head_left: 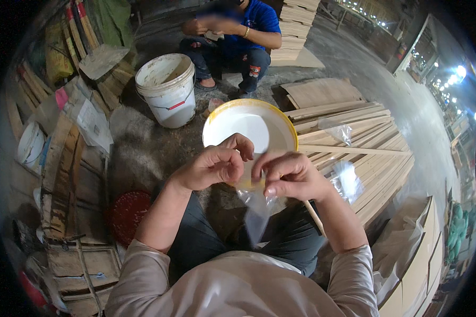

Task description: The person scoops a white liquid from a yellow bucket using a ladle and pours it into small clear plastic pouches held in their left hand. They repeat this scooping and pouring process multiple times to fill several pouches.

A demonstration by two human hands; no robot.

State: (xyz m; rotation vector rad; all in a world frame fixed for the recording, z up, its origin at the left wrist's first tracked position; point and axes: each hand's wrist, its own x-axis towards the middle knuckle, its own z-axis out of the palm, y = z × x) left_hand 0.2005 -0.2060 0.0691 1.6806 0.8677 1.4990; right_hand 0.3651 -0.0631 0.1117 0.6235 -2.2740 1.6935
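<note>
Floor (143, 145): grey, dark and stained around the buckets
White bucket (164, 103): upright, red grip on its handle
Yellow-rimmed bucket (251, 101): upright, white inside, to the right of the other
Wooden strips (373, 153): long, pale, a low fanned pile beside the yellow-rimmed bucket
Red round object (129, 217): at left, its kind unclear
Thin board (304, 60): flat, beneath a tall panel stack (297, 26)

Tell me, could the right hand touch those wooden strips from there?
Probably yes: the wooden strips lie close beside the right hand, and I see nothing blocking the way, though that hand seems to hold a clear plastic bag.
</note>
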